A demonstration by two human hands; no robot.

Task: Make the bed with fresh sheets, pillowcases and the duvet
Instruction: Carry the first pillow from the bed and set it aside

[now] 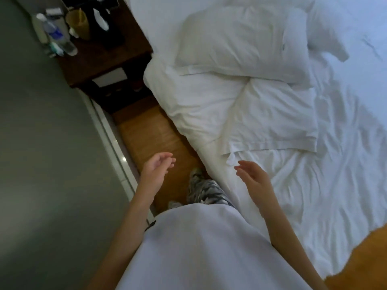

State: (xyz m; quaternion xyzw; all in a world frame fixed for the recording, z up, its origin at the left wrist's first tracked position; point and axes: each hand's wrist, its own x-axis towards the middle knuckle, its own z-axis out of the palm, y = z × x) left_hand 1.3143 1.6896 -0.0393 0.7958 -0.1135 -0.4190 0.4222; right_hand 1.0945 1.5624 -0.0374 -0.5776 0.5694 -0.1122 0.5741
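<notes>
**Empty hands over the bed's near edge**

A person in a pale smooth top is standing on a wooden floor (pixel 146 130) beside a bed (pixel 211 164), in the narrow gap between it and a grey wall (pixel 41 122). Both hands are hanging in the air with nothing in them. The left hand (pixel 156 167) is hovering above the floor, palm turned inward, fingers loosely curled and apart from any cloth. The right hand (pixel 251 174) is reaching over the bed's near edge, fingers spread and slack, its fingertips just short of a small loose flap of fabric below the nearer pillow.

Two white pillows are lying at the head end of the bed near its left edge. The nearer pillow (pixel 272 120) is flat, rectangular and creased, with a stitched flange along its border; the farther pillow (pixel 243 42) is plumper and is overlapping its top edge. A white sheet (pixel 324 185) is covering the mattress in rumpled soft folds, its lower corner draping down toward the floor at the right.

A dark wooden nightstand (pixel 104 59) is standing against the wall by the bed's head corner, carrying a clear plastic bottle (pixel 56 34) and other blurred items.
</notes>
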